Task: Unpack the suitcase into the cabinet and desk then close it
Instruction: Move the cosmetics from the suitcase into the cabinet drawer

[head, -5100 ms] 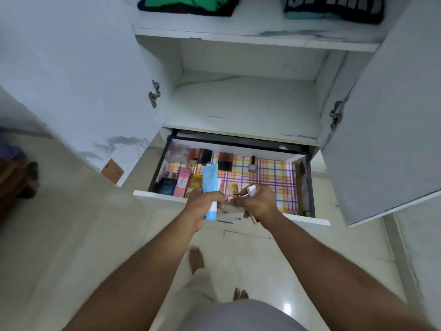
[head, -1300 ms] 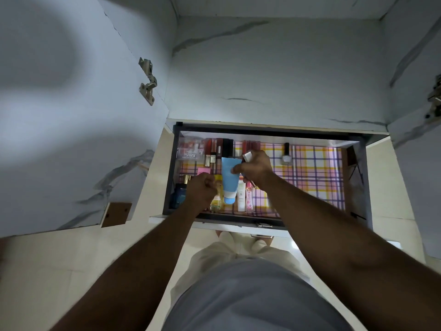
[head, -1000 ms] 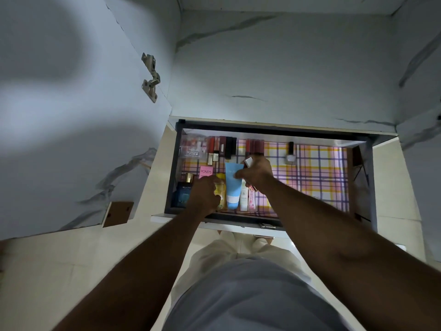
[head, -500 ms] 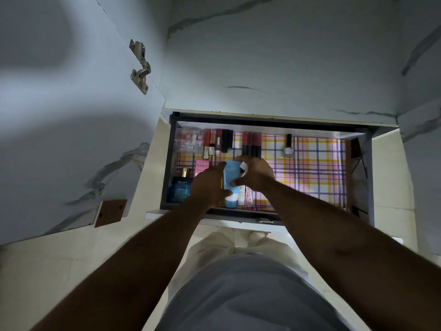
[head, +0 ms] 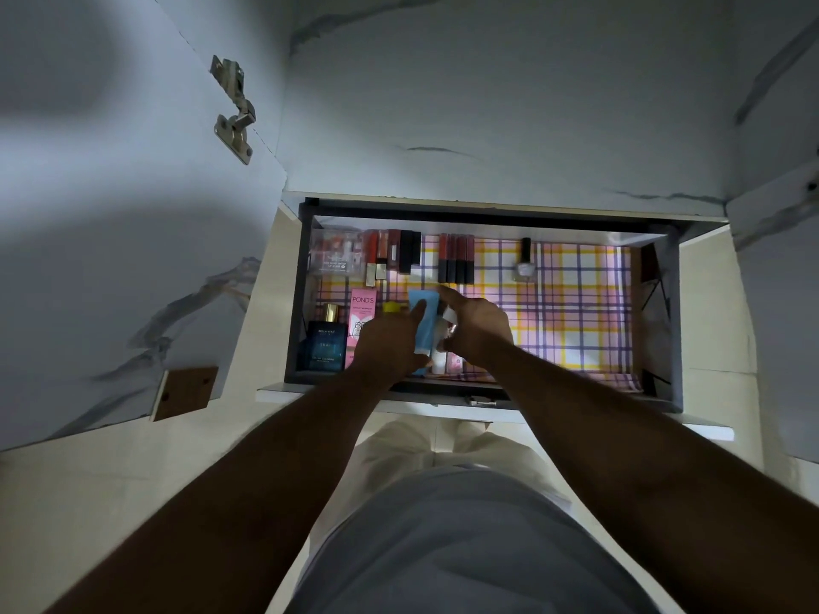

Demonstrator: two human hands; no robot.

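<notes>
The cabinet's drawer [head: 673,321] is pulled open, and its floor has a plaid liner. A light blue tube [head: 426,323] lies in the front row of cosmetics. My left hand [head: 390,343] holds it, index finger along its top and thumb near its lower end. My right hand [head: 478,330] is just right of the tube. Its index finger reaches the tube's far end, and its other fingers curl round a small white item [head: 450,315]. The suitcase is out of view.
In the drawer are a dark blue perfume bottle [head: 325,347], a pink Pond's box [head: 363,321], a row of lipsticks [head: 456,259], a clear box [head: 337,257] and a nail polish bottle [head: 525,261]. Open cabinet doors [head: 133,214] flank the drawer, and a white shelf [head: 487,104] sits above.
The blue tube, which my right hand set upright in the drawer earlier, now lies in the front row. My left hand has shifted right onto it. The camera has dropped closer.
</notes>
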